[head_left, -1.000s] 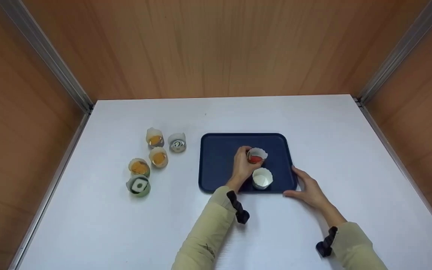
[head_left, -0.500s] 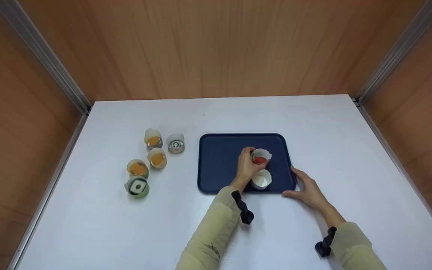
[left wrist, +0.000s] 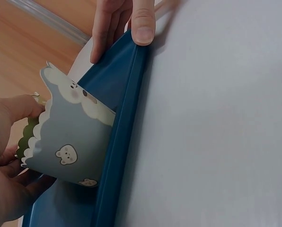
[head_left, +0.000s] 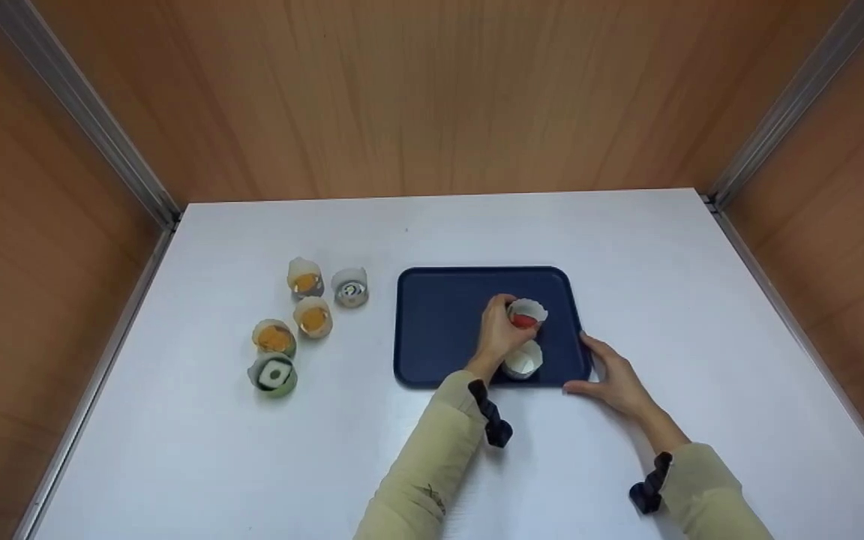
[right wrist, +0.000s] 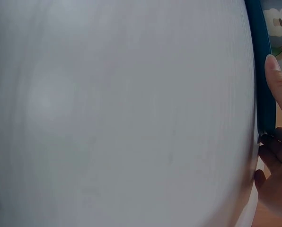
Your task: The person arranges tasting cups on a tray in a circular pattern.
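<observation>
My left hand (head_left: pixel 498 334) grips a scallop-rimmed paper cup (head_left: pixel 529 309) with something red inside, over the right part of the blue tray (head_left: pixel 432 330). Just in front of it stands a second paper cup (head_left: pixel 523 360), pale inside, partly behind my left thumb and wrist. The left wrist view shows this grey-blue paper cup (left wrist: pixel 77 137) with printed bears near the tray's front rim; my left fingers reach round the green-edged cup behind it. At the tray's front right corner, my right hand (head_left: pixel 619 382) holds the rim, thumb on the front edge, fingers along the right side.
Left of the tray, several more paper cups stand on the white table (head_left: pixel 177 450). Some hold orange pieces, like this cup (head_left: pixel 313 319); a green cup (head_left: pixel 274 375) holds a white square piece with a dark ring. Wood panels (head_left: pixel 432 97) enclose the table.
My left hand has moved the cup with the red content slightly right on the tray. The right hand keeps its place at the corner, and the other cups stay put.
</observation>
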Demonstrator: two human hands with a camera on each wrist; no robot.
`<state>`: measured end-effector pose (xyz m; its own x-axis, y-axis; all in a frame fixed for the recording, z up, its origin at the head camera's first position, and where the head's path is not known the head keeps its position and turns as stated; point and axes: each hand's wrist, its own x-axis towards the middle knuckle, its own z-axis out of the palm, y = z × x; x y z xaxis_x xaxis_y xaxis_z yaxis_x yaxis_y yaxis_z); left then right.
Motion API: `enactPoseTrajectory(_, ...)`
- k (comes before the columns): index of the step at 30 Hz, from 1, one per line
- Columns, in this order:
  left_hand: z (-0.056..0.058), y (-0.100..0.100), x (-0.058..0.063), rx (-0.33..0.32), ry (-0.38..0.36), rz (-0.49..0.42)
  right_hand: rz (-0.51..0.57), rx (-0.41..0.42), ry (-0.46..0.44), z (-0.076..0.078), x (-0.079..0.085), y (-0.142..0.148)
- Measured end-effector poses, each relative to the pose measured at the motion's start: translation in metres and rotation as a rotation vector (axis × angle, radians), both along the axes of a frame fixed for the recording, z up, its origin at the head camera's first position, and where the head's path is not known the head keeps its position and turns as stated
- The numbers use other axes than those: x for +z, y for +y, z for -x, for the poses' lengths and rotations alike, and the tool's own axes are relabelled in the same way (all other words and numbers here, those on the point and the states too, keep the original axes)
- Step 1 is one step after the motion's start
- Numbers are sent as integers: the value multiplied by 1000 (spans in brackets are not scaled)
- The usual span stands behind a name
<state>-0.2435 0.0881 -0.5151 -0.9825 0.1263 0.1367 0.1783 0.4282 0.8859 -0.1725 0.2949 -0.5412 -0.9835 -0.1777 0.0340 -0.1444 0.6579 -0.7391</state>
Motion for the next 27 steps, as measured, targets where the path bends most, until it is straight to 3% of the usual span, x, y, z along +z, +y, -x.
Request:
enactPoseTrajectory(6, 0, 2, -1, -14, -13, -6, 1, 2, -14, 0, 1, 0)
enactPoseTrajectory(18, -1, 1, -2, -24, 32, 17, -11, 6, -8, 1, 2, 0)
enactPoseTrajectory(27, -2, 0, -2, -38, 0, 19, -23, -4, -28, 0, 1, -1)
